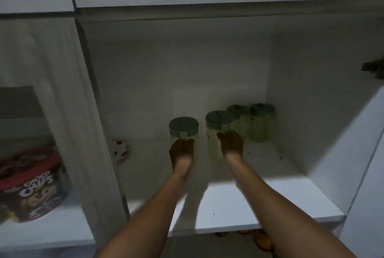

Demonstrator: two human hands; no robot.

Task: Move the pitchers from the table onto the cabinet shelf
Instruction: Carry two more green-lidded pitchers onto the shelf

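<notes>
Several clear pitchers with green lids stand deep inside the white cabinet shelf (239,201). My left hand (182,150) is wrapped around the handle side of the leftmost pitcher (183,128). My right hand (231,142) grips the pitcher beside it (219,126). Two more pitchers (239,112) (260,121) stand together in the back right corner, behind the one in my right hand. Both forearms reach in from the bottom of the view. The lower bodies of the held pitchers are partly hidden by my hands.
A small white object with red marks (121,150) lies on the shelf's left side. A red-lidded Choco Chips tub (31,183) sits in the left compartment behind a white divider (87,133). A dark object (374,66) pokes in at the right edge.
</notes>
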